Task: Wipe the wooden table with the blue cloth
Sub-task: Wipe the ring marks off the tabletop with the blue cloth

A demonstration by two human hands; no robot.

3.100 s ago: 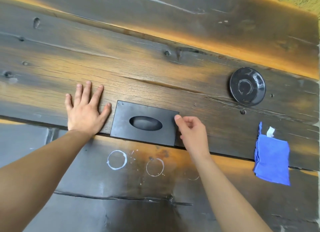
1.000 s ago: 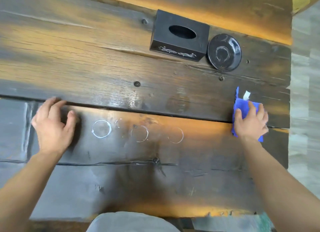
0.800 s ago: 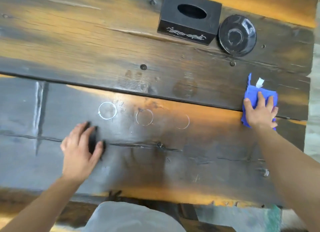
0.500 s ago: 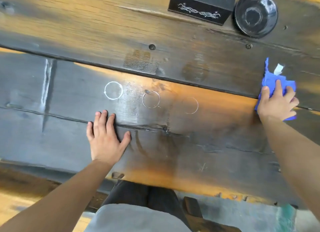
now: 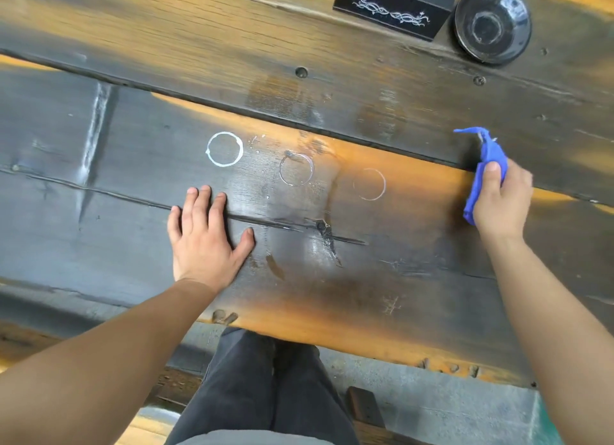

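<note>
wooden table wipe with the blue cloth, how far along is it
Done: the black tissue box and black round dish sit at the far edge. In hand: the right hand grips the bunched blue cloth; the left hand lies flat on the wooden table. Left: three white ring marks, unwiped.

The table (image 5: 332,89) is dark brown wood streaked with orange-gold patches, its grain running across, and the near plank looks grey-blue on the left. Three white rings (image 5: 225,149) mark it, the leftmost brightest, the rightmost faint. The cloth (image 5: 487,165) is bright blue. The box (image 5: 392,9) is black with a white scrolling vine pattern. The dish (image 5: 491,24) is glossy black. The trousers (image 5: 265,388) are dark grey.
</note>
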